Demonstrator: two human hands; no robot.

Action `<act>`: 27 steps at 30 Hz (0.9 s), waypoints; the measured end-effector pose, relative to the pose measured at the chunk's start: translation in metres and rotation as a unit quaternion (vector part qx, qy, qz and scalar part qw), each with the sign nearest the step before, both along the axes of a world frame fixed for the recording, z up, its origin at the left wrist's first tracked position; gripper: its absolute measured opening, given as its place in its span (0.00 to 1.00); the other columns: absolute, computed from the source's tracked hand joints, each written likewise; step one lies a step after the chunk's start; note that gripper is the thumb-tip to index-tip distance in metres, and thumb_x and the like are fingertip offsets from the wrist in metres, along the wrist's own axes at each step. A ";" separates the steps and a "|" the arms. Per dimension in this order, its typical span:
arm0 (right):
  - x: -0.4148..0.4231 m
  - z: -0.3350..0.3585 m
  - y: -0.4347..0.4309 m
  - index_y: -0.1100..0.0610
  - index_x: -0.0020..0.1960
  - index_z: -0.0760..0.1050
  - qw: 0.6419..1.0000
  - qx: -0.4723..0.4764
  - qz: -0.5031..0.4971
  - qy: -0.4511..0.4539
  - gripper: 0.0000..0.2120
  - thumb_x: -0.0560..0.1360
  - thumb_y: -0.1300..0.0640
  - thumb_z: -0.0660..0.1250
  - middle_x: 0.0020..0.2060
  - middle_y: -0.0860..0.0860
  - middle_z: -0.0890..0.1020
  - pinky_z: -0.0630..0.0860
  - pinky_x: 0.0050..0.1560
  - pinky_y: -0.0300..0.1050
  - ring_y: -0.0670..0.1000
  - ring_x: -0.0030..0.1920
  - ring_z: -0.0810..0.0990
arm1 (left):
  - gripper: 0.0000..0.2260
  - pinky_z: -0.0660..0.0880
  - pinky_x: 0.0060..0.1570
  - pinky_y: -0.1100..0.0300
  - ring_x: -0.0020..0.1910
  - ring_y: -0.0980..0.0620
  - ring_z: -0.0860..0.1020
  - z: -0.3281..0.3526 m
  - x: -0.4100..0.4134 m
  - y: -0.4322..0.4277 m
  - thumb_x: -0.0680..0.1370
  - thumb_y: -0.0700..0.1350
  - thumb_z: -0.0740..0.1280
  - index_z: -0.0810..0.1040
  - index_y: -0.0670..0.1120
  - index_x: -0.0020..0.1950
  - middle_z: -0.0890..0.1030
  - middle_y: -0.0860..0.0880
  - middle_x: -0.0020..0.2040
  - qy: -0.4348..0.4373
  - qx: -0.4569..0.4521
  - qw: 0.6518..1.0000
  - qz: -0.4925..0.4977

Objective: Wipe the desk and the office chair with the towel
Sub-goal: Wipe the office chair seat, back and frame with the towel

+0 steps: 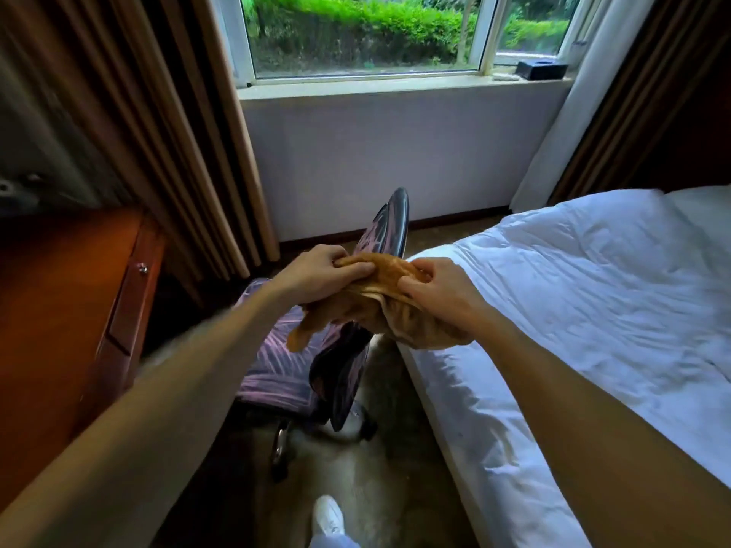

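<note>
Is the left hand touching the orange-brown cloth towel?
Touching. The head view shows the left hand gripping the orange-brown cloth towel, fingers curled over it.

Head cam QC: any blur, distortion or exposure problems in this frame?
Head view: motion blur smears the left edge, over the brown pleated curtain and reddish wooden desk; the left hand, right hand and crumpled tan towel they grip are fairly sharp; wide-angle distortion bends the white window frame; the floor under the purple-patterned office chair is dark.

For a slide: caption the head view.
Left hand and right hand grip an orange towel by the office chair.
</note>
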State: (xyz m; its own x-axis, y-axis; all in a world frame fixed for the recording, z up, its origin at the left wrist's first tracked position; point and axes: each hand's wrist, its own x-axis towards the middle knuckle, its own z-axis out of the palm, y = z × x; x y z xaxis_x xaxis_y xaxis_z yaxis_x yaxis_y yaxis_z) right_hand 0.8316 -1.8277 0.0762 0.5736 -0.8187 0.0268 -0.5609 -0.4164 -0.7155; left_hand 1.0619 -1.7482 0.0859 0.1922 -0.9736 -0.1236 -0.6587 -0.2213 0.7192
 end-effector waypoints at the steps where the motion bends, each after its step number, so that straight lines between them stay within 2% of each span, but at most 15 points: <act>1: -0.001 -0.001 -0.008 0.41 0.55 0.79 1.000 -0.022 -0.004 0.017 0.15 0.75 0.35 0.66 0.44 0.38 0.81 0.76 0.47 0.38 0.44 0.46 0.81 | 0.23 0.79 0.44 0.57 0.45 0.52 0.83 -0.007 -0.001 -0.010 0.72 0.74 0.67 0.80 0.55 0.48 0.83 0.52 0.44 0.000 0.005 1.000 -0.003; 4: -0.002 0.001 -0.033 0.44 0.58 0.82 0.994 -0.088 -0.024 0.054 0.22 0.72 0.33 0.62 0.45 0.42 0.82 0.76 0.45 0.43 0.47 0.45 0.80 | 0.24 0.74 0.40 0.58 0.45 0.54 0.82 -0.016 -0.003 -0.043 0.70 0.76 0.66 0.79 0.57 0.46 0.82 0.54 0.44 -0.009 -0.002 1.000 -0.010; 9: -0.005 0.018 -0.091 0.44 0.54 0.80 0.985 -0.138 -0.065 0.079 0.15 0.76 0.36 0.64 0.45 0.44 0.83 0.77 0.46 0.48 0.51 0.45 0.81 | 0.29 0.74 0.43 0.56 0.44 0.54 0.80 -0.004 -0.006 -0.105 0.69 0.80 0.61 0.78 0.56 0.47 0.81 0.55 0.43 -0.077 -0.052 0.996 -0.001; 15: 0.011 0.022 -0.155 0.45 0.57 0.79 0.982 -0.166 -0.077 0.052 0.17 0.77 0.36 0.62 0.46 0.45 0.84 0.73 0.41 0.44 0.51 0.44 0.80 | 0.23 0.71 0.56 0.48 0.45 0.51 0.76 0.003 -0.004 -0.161 0.75 0.76 0.58 0.75 0.57 0.50 0.79 0.56 0.44 -0.131 -0.117 0.983 0.052; 18: 0.024 0.016 -0.190 0.45 0.57 0.80 0.985 -0.154 -0.075 0.031 0.17 0.76 0.38 0.61 0.44 0.45 0.84 0.71 0.38 0.42 0.52 0.43 0.80 | 0.22 0.72 0.63 0.43 0.50 0.48 0.79 -0.001 0.002 -0.190 0.77 0.73 0.61 0.77 0.55 0.53 0.82 0.55 0.47 -0.090 -0.111 0.985 0.094; 20: 0.033 0.013 -0.209 0.45 0.58 0.80 0.989 -0.129 -0.071 0.010 0.17 0.76 0.39 0.61 0.46 0.46 0.85 0.77 0.45 0.47 0.53 0.46 0.81 | 0.22 0.72 0.65 0.41 0.53 0.46 0.80 -0.003 0.004 -0.207 0.76 0.73 0.62 0.77 0.55 0.54 0.83 0.54 0.48 -0.066 -0.111 0.983 0.127; 23: 0.047 0.009 -0.246 0.46 0.60 0.80 0.994 -0.092 -0.053 -0.023 0.16 0.78 0.42 0.62 0.50 0.48 0.86 0.81 0.54 0.56 0.55 0.50 0.83 | 0.21 0.73 0.64 0.41 0.52 0.47 0.81 -0.009 0.002 -0.238 0.75 0.72 0.63 0.77 0.56 0.52 0.82 0.56 0.46 -0.028 -0.111 0.977 0.180; 27: 0.065 0.011 -0.293 0.48 0.60 0.83 0.994 -0.018 -0.024 -0.101 0.14 0.79 0.46 0.64 0.50 0.47 0.86 0.81 0.58 0.58 0.53 0.51 0.83 | 0.19 0.79 0.57 0.45 0.49 0.50 0.82 -0.011 -0.002 -0.272 0.76 0.68 0.67 0.80 0.53 0.50 0.84 0.54 0.44 0.068 -0.139 0.959 0.238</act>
State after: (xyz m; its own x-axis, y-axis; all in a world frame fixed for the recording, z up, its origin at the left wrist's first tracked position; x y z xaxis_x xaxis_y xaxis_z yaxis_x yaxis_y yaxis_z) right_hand 0.8968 -2.1211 0.0872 0.5132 -0.8416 0.1681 -0.4270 -0.4203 -0.8007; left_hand 1.0603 -2.0198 0.0748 0.6226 -0.7792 0.0718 -0.4267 -0.2612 0.8659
